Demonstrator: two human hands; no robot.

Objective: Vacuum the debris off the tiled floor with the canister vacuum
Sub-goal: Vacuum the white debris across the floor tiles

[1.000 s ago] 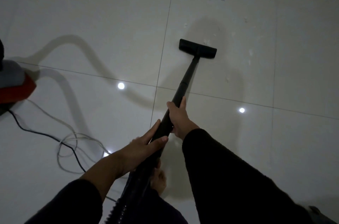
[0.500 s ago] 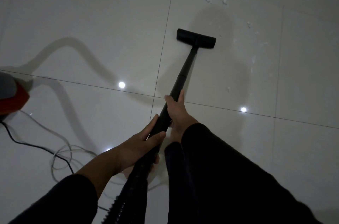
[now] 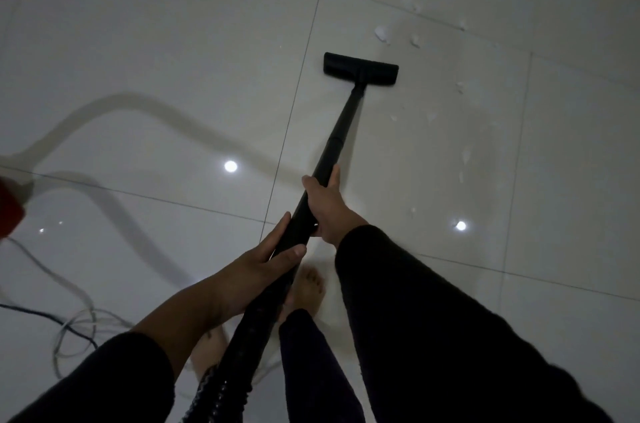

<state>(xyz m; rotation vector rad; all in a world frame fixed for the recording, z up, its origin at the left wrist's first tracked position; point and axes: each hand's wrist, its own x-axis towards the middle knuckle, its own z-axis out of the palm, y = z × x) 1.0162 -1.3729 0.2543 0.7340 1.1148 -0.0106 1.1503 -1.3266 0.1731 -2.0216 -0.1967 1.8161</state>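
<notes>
Both my hands grip the black vacuum wand (image 3: 341, 131). My right hand (image 3: 325, 204) is wrapped around it higher up the tube, and my left hand (image 3: 252, 270) holds it lower down, near the ribbed hose (image 3: 221, 388). The flat black floor nozzle (image 3: 360, 68) rests on the pale tiled floor (image 3: 173, 41). White debris scraps (image 3: 381, 33) lie just beyond the nozzle and to its right, with more bits (image 3: 465, 154) scattered along the right of the wand.
The red canister body (image 3: 8, 211) shows at the left edge. A tangle of power cord (image 3: 74, 325) lies on the floor at lower left. My bare feet (image 3: 306, 287) stand under the wand. Two ceiling lights reflect in the tiles.
The nozzle has slid forward and a little left across the tile, past scraps it was among. I stepped forward, and the canister has slipped almost out of view at the left.
</notes>
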